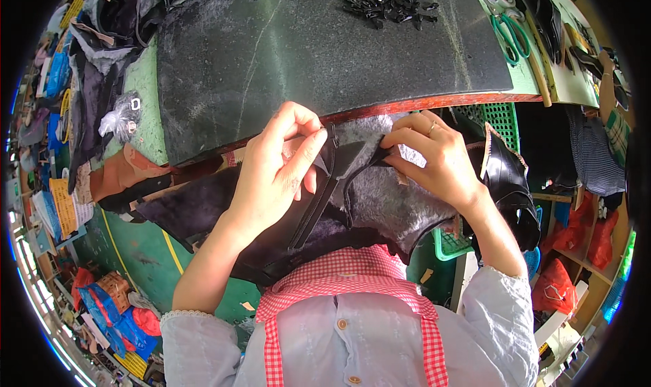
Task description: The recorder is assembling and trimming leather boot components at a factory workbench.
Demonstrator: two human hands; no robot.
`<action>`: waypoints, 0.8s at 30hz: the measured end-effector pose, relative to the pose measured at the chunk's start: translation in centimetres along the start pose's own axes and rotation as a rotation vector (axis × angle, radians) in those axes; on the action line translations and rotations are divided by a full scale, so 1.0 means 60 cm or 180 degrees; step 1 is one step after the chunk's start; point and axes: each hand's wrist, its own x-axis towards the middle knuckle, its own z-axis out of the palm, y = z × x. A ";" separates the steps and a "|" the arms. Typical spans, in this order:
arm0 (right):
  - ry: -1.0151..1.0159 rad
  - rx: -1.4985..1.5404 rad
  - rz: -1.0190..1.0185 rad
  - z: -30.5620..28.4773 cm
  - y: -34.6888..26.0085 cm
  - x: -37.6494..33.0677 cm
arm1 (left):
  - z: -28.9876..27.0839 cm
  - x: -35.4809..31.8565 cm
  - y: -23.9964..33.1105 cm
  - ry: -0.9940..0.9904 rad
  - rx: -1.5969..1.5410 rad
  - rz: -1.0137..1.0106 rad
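Across my lap lies a black leather boot upper (352,158) lined with grey fur, its black zipper (313,214) running slantwise down it. My left hand (288,153) is closed in a pinch at the zipper's upper end, by the table edge. The thumb and index finger press together there. To its right, my right hand (427,150), with a ring on one finger, pinches the edge of the same upper above the grey fur lining (407,200). What lies right under those fingertips is partly hidden. More dark fur-lined leather (190,207) spreads under my left forearm.
The dark stone slab (305,55) on the table holds a pile of small black zipper pulls (390,7). Green-handled scissors (510,38) lie at the right. A clear bag of metal buckles (122,119) sits left; a green basket (502,126) stands below the table edge.
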 end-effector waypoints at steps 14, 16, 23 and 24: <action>0.0225 0.0779 0.0133 -0.004 -0.059 0.034 | -0.028 -0.033 0.004 0.0566 0.1196 0.0670; 0.0521 0.0727 -0.0300 -0.018 -0.075 0.045 | -0.030 -0.055 0.016 0.0679 0.2048 0.1207; 0.0582 0.1639 0.0094 -0.071 -0.061 0.050 | -0.046 -0.070 0.013 0.0510 0.1170 0.0207; 0.0305 0.1560 -0.0106 -0.073 -0.055 0.044 | -0.048 -0.065 0.009 0.0412 0.0821 0.0145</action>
